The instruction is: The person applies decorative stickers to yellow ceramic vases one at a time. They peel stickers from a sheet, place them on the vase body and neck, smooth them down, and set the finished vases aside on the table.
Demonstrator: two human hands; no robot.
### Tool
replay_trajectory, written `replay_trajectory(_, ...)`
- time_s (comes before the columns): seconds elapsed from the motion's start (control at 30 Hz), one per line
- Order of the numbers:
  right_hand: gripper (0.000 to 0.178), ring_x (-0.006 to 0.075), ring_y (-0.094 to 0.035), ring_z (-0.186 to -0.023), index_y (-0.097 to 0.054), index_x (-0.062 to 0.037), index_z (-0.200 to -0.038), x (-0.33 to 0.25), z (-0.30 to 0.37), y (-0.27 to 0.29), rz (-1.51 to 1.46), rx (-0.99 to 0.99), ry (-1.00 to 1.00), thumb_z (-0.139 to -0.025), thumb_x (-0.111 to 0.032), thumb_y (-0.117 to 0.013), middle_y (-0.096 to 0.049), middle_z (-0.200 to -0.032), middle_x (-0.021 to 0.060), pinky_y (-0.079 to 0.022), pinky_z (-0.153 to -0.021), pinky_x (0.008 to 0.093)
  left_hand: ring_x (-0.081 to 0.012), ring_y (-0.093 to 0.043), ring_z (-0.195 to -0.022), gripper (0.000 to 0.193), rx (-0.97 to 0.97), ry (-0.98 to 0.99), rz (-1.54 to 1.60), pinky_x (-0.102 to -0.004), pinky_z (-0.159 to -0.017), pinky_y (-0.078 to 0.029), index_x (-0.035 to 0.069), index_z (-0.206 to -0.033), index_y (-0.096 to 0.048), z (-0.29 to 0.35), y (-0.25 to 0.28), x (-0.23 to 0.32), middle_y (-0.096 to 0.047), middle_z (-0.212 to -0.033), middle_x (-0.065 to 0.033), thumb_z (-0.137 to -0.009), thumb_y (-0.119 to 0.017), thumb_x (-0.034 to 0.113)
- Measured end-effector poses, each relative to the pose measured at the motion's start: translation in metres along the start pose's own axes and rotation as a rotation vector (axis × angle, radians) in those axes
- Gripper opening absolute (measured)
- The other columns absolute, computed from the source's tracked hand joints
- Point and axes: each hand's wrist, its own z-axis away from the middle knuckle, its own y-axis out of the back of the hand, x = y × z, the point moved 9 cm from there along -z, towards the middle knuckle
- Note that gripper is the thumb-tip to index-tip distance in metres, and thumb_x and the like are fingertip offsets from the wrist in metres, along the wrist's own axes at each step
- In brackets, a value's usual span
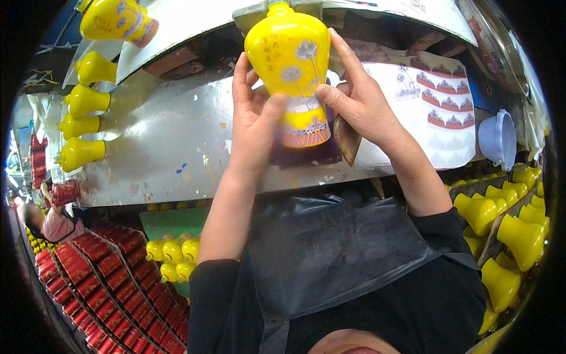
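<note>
A yellow ceramic vase [292, 56] with pale flower decals and a patterned band near its base stands raised over the grey worktable [171, 141]. My left hand [252, 115] holds its left side, thumb pressed on the lower band. My right hand [358, 97] grips the right side, fingers along the body, and also holds a small brown scraper [346, 138] pointing down below the palm.
Several plain yellow vases [82, 127] lie in a row at the table's left. A decal sheet [439, 109] and a pale blue bowl [497, 138] sit right. More yellow vases [507, 230] fill racks at right, red jars [100, 283] lower left. Another person [50, 221] sits far left.
</note>
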Motion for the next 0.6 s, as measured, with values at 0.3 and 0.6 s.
replay_trajectory(0.3, 0.088, 0.0181, -0.068, -0.064, -0.02, -0.0096, -0.165, 0.0043, 0.0008, 0.0003, 0.009, 0.008, 0.006, -0.095, -0.034, -0.067, -0.069, -0.08, 0.0148, -0.053, -0.06, 0.031, -0.0279, -0.048, -0.138, 0.088, -0.019, -0.003, 0.013, -0.0442, -0.113, -0.046, 0.017, -0.165, -0.013, -0.0006, -0.0013, 0.0003, -0.037, -0.152, -0.0123, -0.097, -0.07, 0.017)
replay_trajectory(0.6, 0.084, 0.0206, -0.071, -0.077, -0.021, -0.0098, -0.165, 0.0063, 0.0009, 0.0003, 0.038, -0.026, -0.052, -0.097, -0.033, -0.065, -0.071, -0.092, 0.019, -0.056, -0.068, 0.0328, -0.028, -0.047, -0.138, 0.089, -0.029, 0.0, 0.02, -0.044, -0.113, -0.046, 0.017, -0.165, -0.012, -0.0015, -0.0011, -0.0001, -0.036, -0.153, -0.0123, -0.097, -0.069, 0.017)
